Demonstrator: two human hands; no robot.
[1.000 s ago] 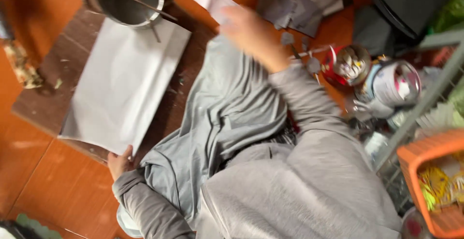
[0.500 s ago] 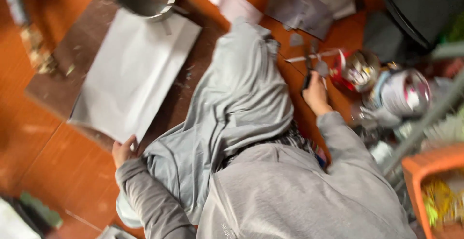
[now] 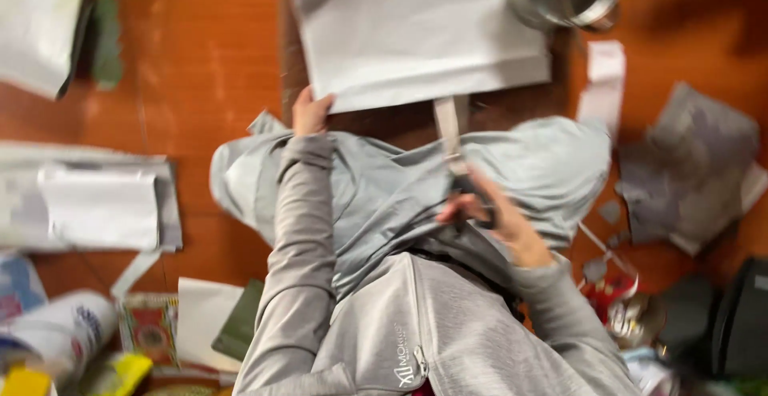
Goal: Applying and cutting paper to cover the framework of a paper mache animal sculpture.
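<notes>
Two hands engaged: left hand [image 3: 310,112] pinches the grey sheet [image 3: 416,32] edge, right hand [image 3: 488,220] closed round scissors [image 3: 468,180] at a narrow strip [image 3: 448,124]; cutting looks barely begun.

One head-worn camera looks steeply down from close above the person's own arms (grey sleeves fill the lower frame) onto the orange floor [image 3: 200,68].

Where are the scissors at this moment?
In the head view, the scissors are right of centre, held in the right hand above the grey cloth, just below the white sheet.
</notes>
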